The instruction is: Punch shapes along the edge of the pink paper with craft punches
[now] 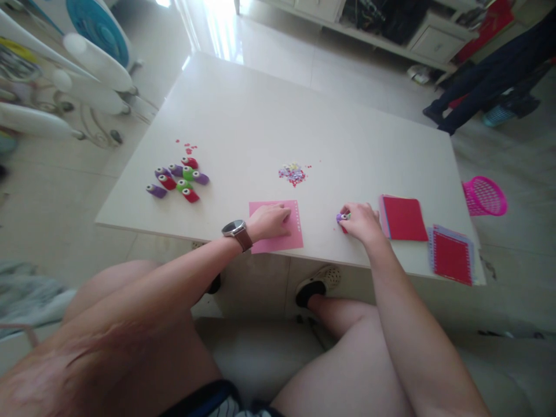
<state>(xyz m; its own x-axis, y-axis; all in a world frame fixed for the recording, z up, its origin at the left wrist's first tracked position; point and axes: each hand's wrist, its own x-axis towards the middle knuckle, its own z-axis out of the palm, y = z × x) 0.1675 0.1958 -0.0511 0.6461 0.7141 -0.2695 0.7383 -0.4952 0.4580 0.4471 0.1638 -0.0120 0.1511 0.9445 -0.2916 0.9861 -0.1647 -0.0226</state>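
Note:
My left hand (270,222) rests with curled fingers on a pink paper sheet (284,234) at the table's near edge, pressing it down. A watch is on that wrist. My right hand (362,222) is closed around a small purple and green paper punch (341,217) standing on the white table (260,116), a little to the right of the pink sheet. A small pile of punched confetti (293,173) lies further back, between the two hands.
Several purple, red and green punches (179,178) are grouped at the left of the table. Two stacks of red-topped paper (403,218) (452,255) lie at the right. A pink basket (484,196) stands on the floor. Another person's legs (486,81) are at the far right.

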